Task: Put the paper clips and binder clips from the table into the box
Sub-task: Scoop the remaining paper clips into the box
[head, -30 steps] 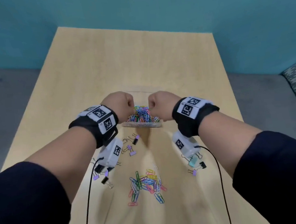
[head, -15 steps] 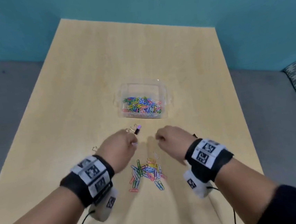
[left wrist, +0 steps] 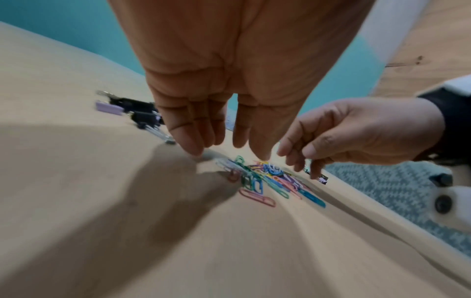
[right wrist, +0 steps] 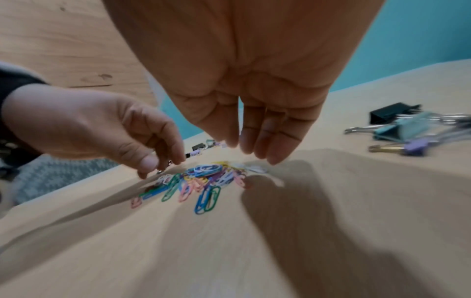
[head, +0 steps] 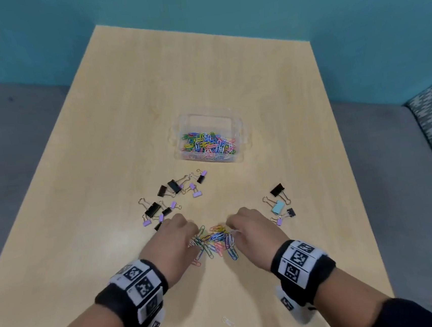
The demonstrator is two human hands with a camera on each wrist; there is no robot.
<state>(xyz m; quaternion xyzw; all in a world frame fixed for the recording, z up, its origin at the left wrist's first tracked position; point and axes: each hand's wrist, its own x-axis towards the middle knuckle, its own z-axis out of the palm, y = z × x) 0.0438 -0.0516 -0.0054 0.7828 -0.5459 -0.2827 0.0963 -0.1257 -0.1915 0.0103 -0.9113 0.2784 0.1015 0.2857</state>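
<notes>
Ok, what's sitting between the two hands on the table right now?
The loose pile of coloured paper clips lies between the left hand and right hand, fingers reaching down at its edges. Clearest in the head view; both wrist views confirm it.

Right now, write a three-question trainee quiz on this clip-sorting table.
1. True or false: the clear box already holds binder clips.
2. Which lies between the left hand and the right hand? A) a teal binder clip B) the loose paper clips C) the box
3. Fill in: the teal binder clip lies on the table to the ___ of the right hand.

Key:
1. False: only coloured paper clips show in it; the black and purple binder clips lie on the table.
2. B
3. right
</notes>
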